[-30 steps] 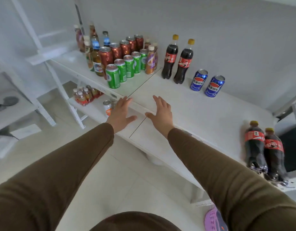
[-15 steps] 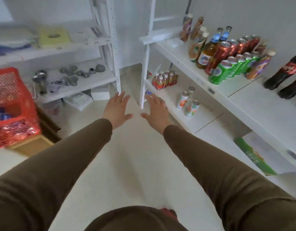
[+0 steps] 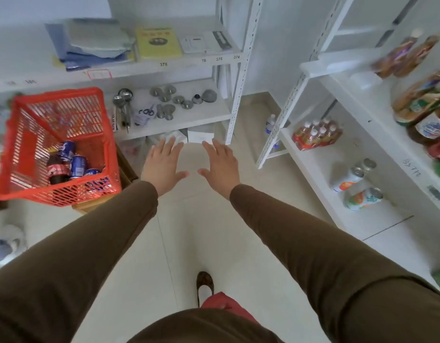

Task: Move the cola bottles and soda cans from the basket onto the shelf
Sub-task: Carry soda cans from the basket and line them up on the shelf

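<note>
A red plastic basket [image 3: 23, 134] sits at the left on a wooden stand. Inside it lie a cola bottle [image 3: 56, 169] with a red label and blue soda cans [image 3: 78, 165]. My left hand [image 3: 162, 164] and my right hand [image 3: 220, 165] are stretched out side by side over the floor, palms down, fingers spread, holding nothing. Both are to the right of the basket and apart from it. The white drinks shelf [image 3: 377, 134] runs along the right edge, with blurred bottles [image 3: 427, 105] on its top board.
A second white rack [image 3: 179, 115] straight ahead holds metal lids, spoons and papers. The lower board on the right carries a bottle pack [image 3: 316, 132] and cans [image 3: 362, 198]. Pale tiled floor lies between the racks; my shoe [image 3: 204, 283] shows below.
The view has swung left, away from the shelf top with cola bottles and cans. The red basket has come fully into sight. Both hands stay open and empty in front of me.
</note>
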Motion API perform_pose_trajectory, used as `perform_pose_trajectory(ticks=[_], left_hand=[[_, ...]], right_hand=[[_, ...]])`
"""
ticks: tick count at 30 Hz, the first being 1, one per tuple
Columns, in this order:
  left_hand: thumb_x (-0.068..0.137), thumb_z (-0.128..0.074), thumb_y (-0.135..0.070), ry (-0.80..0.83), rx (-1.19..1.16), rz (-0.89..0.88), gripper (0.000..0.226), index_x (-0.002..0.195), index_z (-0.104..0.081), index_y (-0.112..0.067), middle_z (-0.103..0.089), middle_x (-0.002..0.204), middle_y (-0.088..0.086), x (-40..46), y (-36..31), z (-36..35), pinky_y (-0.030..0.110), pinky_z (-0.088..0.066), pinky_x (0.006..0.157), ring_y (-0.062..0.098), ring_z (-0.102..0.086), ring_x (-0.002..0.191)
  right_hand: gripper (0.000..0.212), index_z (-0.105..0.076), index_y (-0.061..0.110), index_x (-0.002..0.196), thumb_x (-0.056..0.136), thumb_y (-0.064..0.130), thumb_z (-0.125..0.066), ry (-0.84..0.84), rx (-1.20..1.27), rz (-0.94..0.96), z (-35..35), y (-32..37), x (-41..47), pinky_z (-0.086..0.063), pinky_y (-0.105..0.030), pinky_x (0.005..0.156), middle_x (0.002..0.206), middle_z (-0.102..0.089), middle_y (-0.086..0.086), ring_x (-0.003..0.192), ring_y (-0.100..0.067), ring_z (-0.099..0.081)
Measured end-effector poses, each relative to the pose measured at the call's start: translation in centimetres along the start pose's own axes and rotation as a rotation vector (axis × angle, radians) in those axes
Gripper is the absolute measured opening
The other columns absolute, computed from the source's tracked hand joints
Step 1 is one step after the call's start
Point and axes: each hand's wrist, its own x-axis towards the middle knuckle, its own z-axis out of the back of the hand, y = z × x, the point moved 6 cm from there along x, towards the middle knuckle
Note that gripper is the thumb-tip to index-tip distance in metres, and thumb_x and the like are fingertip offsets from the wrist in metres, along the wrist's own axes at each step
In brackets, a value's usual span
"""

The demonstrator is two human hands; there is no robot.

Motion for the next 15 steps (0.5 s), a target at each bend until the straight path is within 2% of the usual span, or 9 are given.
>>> perform_pose_trajectory(ticks=[9, 15], left_hand=[[0.092, -0.068, -0.039, -0.009, -0.041, 0.213, 0.085, 0.160, -0.022, -0.017, -0.013, 0.169, 0.008, 1.6, 16.2, 2.4, 0.049, -0.010, 0.124, 0.030, -0.004, 0.156], [0.097, -0.060, -0.045, 0.033, -0.072, 0.258, 0.082, 0.161, -0.017, -0.020, -0.009, 0.170, 0.006, 1.8, 28.4, 2.5, 0.049, -0.010, 0.125, 0.028, -0.003, 0.157]], right_hand=[[0.082, -0.024, 0.023, 0.158, 0.090, 0.033, -0.069, 0.120, 0.026, 0.168, -6.0, 13.3, 10.7, -0.026, -0.049, 0.119, 0.166, -0.020, -0.006, 0.151, -0.032, -0.018], [0.080, -0.028, 0.021, 0.157, 0.090, 0.035, -0.069, 0.130, 0.045, 0.163, -11.8, 22.0, 15.9, -0.028, -0.048, 0.119, 0.164, -0.027, -0.007, 0.150, -0.031, -0.023]])
